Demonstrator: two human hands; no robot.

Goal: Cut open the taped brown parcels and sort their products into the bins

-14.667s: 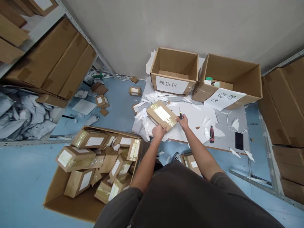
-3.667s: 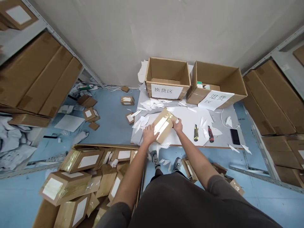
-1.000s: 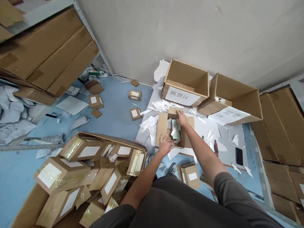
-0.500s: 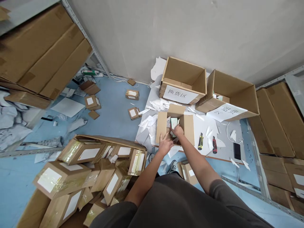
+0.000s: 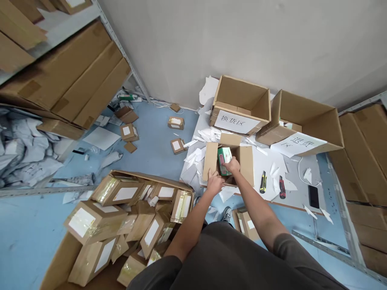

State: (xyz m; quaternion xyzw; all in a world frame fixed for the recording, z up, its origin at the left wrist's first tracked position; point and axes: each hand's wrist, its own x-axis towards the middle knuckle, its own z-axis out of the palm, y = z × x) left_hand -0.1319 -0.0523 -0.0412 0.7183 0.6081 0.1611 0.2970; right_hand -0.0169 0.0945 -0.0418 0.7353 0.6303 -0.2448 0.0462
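Note:
An opened cardboard box (image 5: 246, 161) stands on the white table with its flaps folded out. My right hand (image 5: 232, 165) grips a small green and white box (image 5: 224, 156) at the mouth of the carton, thumb and fingers around its near side. My left hand (image 5: 215, 182) rests on the carton's near left edge, its fingers on the left flap. I cannot see its fingertips clearly, but they look pressed to the cardboard.
Two large labelled cartons (image 5: 242, 86) (image 5: 314, 112) stand behind. A yellow utility knife (image 5: 263, 182), a red utility knife (image 5: 282, 187) and a phone (image 5: 313, 196) lie on the right. Paper scraps (image 5: 195, 159) litter the left. A big carton of taped parcels (image 5: 152, 231) stands beside me.
The green and white box has come up in my right hand and shows more of its sides. My left hand stays at the carton's edge. The camera view has shifted slightly.

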